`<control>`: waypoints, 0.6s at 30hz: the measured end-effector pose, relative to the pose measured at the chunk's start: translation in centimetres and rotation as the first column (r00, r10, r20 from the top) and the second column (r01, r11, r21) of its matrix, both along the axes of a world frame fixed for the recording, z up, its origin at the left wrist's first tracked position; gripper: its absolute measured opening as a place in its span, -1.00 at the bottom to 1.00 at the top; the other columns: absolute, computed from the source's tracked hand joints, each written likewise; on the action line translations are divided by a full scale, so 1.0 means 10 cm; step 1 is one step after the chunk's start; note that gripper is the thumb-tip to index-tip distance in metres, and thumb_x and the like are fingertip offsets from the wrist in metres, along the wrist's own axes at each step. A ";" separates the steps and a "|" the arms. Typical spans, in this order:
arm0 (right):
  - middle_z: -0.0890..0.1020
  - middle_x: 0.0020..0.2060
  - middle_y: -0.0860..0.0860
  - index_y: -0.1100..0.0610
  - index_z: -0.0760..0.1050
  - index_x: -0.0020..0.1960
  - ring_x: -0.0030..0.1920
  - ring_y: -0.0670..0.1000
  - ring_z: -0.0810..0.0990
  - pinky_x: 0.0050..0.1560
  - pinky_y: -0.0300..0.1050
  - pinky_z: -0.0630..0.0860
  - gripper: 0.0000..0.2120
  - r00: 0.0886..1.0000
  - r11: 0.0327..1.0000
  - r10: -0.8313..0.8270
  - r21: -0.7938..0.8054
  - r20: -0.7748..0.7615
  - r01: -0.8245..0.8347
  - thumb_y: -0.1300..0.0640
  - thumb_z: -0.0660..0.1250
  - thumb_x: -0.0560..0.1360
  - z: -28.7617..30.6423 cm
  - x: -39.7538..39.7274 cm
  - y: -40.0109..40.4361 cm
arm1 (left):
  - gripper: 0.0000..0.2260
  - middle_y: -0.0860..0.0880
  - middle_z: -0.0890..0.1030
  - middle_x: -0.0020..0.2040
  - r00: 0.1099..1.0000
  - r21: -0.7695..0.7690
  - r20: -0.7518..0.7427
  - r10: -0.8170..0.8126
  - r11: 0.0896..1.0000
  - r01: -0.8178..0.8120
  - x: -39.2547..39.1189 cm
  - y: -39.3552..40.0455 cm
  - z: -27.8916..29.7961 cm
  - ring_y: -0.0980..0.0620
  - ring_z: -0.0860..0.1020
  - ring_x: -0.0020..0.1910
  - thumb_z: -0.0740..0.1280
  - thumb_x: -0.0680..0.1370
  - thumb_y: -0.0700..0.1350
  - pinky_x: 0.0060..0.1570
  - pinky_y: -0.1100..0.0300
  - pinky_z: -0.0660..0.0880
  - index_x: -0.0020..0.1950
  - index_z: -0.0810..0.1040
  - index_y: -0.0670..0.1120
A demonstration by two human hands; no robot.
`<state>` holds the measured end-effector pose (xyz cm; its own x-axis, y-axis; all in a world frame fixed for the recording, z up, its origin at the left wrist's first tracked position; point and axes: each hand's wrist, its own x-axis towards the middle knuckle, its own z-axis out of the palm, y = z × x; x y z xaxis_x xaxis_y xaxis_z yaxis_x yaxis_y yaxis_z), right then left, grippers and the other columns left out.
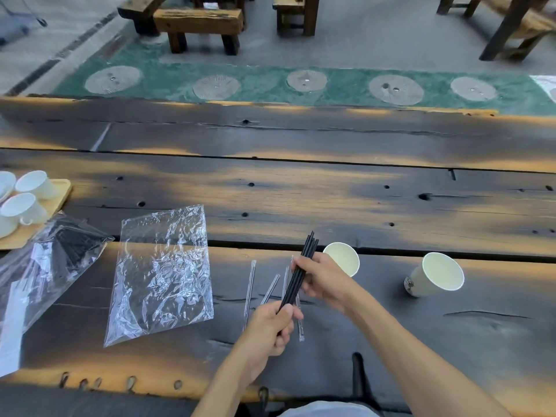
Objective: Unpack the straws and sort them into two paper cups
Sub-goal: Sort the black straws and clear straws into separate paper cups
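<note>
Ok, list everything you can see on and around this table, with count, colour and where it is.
black straws: a small bunch, black, held in both hands above the table
paper cups: two, white, right of the hands; the other further right, both empty
straw wrappers: several, clear, on the table under the hands
empty plastic bag: one, clear, left of the hands
bag of straws: one, clear with black straws, far left
handled cups: at least three, white, on a wooden tray at far left
table: one, dark wood
benches: wooden, beyond the table
left hand: grips the bunch's lower end
right hand: holds the bunch higher up
</note>
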<state>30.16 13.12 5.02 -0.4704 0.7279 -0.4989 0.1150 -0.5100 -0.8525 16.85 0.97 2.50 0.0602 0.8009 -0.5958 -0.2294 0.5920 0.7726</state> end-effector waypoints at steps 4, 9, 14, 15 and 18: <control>0.60 -0.24 0.13 0.19 0.49 -0.05 -0.28 0.09 0.54 -0.21 -0.03 0.50 -0.81 0.933 0.978 -0.200 -0.122 -0.298 0.170 0.12 0.18 0.64 0.06 0.01 0.07 | -0.77 -0.01 0.39 -0.39 0.994 -0.015 0.085 -0.069 0.997 0.070 0.01 -0.01 0.09 0.09 0.31 -0.46 0.19 0.68 -0.05 -0.56 0.32 0.07 -0.04 0.52 -0.14; 0.29 -0.49 0.03 0.17 0.40 -0.24 -0.53 -0.03 0.22 -0.48 -0.17 0.23 -0.41 0.762 0.887 -0.403 -0.422 -0.506 0.188 -0.36 0.06 0.55 0.16 -0.03 0.01 | -0.79 -0.01 0.40 -0.39 0.989 -0.032 0.105 -0.100 0.994 0.104 0.11 0.00 0.10 0.12 0.28 -0.46 0.20 0.68 -0.07 -0.57 0.34 0.08 -0.04 0.51 -0.16; 0.16 -0.54 0.00 0.13 0.21 -0.36 -0.52 -0.03 0.03 -0.50 -0.21 0.03 -0.59 0.756 0.881 -0.419 -0.428 -0.503 0.203 -0.09 0.15 0.54 0.12 0.03 0.00 | -0.73 -0.01 0.43 -0.36 0.989 -0.024 0.056 -0.140 0.990 0.142 0.17 0.01 0.09 0.10 0.30 -0.45 0.22 0.66 0.02 -0.56 0.31 0.10 0.00 0.54 -0.16; 0.15 -0.54 0.00 0.13 0.21 -0.37 -0.52 -0.03 0.02 -0.50 -0.21 0.03 -0.64 0.754 0.883 -0.415 -0.426 -0.510 0.198 -0.04 0.15 0.51 0.12 0.05 -0.01 | -0.71 -0.02 0.43 -0.36 0.988 -0.024 0.044 -0.148 0.988 0.150 0.19 0.02 0.10 0.10 0.31 -0.44 0.22 0.66 0.06 -0.56 0.31 0.10 0.00 0.55 -0.16; 0.19 -0.52 0.02 0.15 0.25 -0.36 -0.53 -0.02 0.09 -0.51 -0.20 0.13 -0.64 0.768 0.898 -0.390 -0.393 -0.508 0.196 -0.04 0.17 0.51 0.13 0.06 -0.02 | -0.68 -0.01 0.41 -0.37 0.989 -0.023 0.031 -0.147 0.989 0.147 0.22 0.04 0.10 0.10 0.29 -0.45 0.22 0.65 0.10 -0.57 0.32 0.11 -0.03 0.55 -0.14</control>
